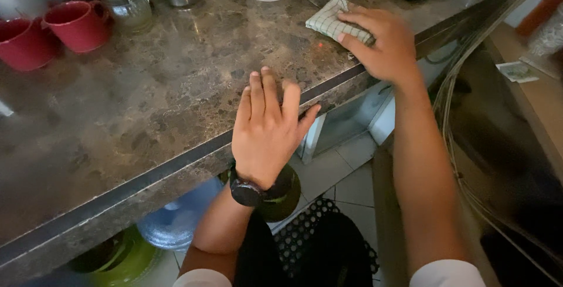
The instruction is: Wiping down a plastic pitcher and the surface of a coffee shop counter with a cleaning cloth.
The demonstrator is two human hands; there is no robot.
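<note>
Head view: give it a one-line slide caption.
Right hand presses a checked cloth on the stone counter; left hand rests flat.

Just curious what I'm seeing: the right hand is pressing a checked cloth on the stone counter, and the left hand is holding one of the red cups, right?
Not quite. The head view shows the left hand resting flat at the counter edge, holding nothing; the red cups stand untouched at the far left. The right hand does press the checked cloth.

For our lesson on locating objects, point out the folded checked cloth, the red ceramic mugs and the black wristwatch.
Folded checked cloth (328,20), head view: its bare left half, beside the right hand.
Red ceramic mug (73,26), head view: its outer wall.
Black wristwatch (246,193), head view: its case on the left wrist.
</note>
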